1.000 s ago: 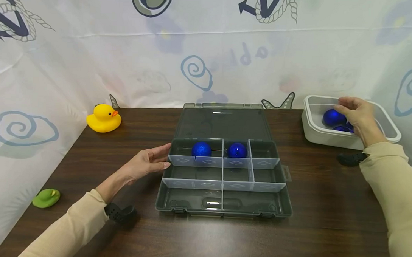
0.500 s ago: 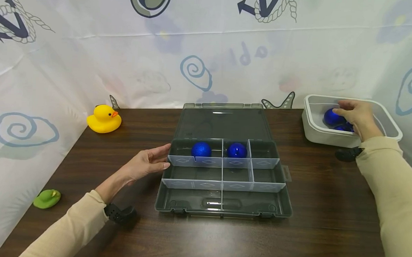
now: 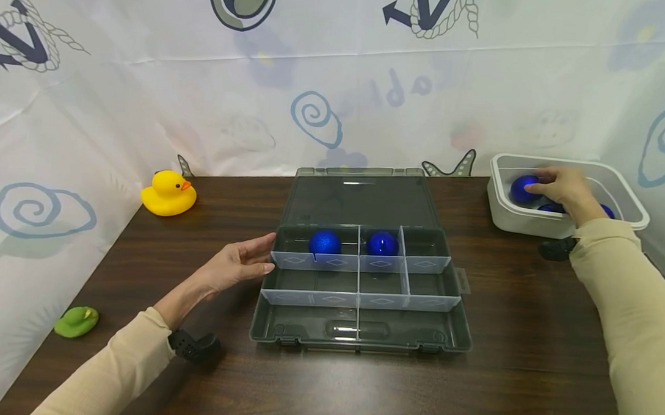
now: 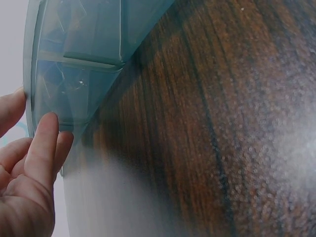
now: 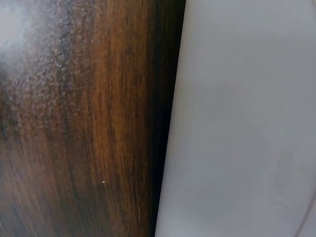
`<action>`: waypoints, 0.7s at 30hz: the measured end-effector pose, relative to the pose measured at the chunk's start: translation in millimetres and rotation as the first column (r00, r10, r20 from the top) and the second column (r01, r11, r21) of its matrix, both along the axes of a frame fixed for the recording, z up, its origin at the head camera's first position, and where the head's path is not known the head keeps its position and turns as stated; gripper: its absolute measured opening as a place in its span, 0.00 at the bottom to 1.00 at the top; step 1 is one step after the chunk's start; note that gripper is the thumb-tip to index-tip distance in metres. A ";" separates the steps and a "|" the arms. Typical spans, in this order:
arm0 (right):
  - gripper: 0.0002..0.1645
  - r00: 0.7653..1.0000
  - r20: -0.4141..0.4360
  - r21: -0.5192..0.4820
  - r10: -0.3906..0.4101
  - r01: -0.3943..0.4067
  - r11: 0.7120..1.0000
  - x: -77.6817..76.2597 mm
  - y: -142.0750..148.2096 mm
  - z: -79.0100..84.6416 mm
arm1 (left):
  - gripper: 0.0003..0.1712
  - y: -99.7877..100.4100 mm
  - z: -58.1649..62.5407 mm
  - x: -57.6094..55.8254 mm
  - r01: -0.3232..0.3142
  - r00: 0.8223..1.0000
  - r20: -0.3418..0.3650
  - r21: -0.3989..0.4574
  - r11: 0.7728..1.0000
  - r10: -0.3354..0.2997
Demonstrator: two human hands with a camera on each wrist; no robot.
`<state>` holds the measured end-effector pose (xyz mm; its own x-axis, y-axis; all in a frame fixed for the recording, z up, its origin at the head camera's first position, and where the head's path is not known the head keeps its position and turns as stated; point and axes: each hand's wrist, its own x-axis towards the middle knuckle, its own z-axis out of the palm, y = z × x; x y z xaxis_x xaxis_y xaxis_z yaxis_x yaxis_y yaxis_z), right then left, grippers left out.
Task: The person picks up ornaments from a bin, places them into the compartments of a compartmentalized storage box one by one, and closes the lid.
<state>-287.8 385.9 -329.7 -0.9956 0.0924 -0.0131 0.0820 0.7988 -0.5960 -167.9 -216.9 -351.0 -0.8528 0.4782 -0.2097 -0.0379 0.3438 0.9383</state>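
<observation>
A smoky, see-through compartment box [image 3: 306, 316] lies with its lid folded back. Two blue balls sit in its back row: a sparkly ball [image 3: 325, 242] on the left and a glossy ball [image 3: 383, 243] in the middle. My left hand [image 3: 234, 266] touches the box's left side with fairly straight fingers; in the left wrist view its fingertips [image 4: 48, 121] rest against the wall. Inside the white bin [image 3: 513, 219], my right hand [image 3: 569, 190] has thumb and fingers on a blue ball [image 3: 522, 190]. More blue balls [image 3: 607, 211] show partly beneath this hand.
A yellow rubber duck [image 3: 168, 194] stands at the back left, with a green toy duck [image 3: 76, 322] nearer the left edge. A printed white curtain [image 3: 231, 106] borders the dark wood table [image 3: 414, 393]. The right wrist view shows the bin's outer wall [image 5: 242, 118].
My right hand has shifted left within the white bin, and the blue ball at its fingertips has moved left too. Another blue ball now shows right of the wrist. The left hand stays put.
</observation>
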 end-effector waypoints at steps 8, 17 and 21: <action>0.31 0.998 0.007 0.045 0.058 -0.058 0.997 0.9 -3.0 0.8 | 0.44 0.0 -1.2 -0.3 0.001 1.000 0.002 0.001 1.000 -0.001; 0.37 0.999 -0.022 -0.027 0.032 -0.033 0.999 6.4 -8.0 6.9 | 0.44 -0.3 -1.6 1.0 0.006 1.000 -0.005 -0.013 1.000 -0.006; 0.41 0.997 -0.071 -0.094 0.011 -0.018 0.995 12.4 -14.6 16.6 | 0.44 -0.5 -0.3 0.5 0.012 1.000 -0.016 -0.021 1.000 -0.012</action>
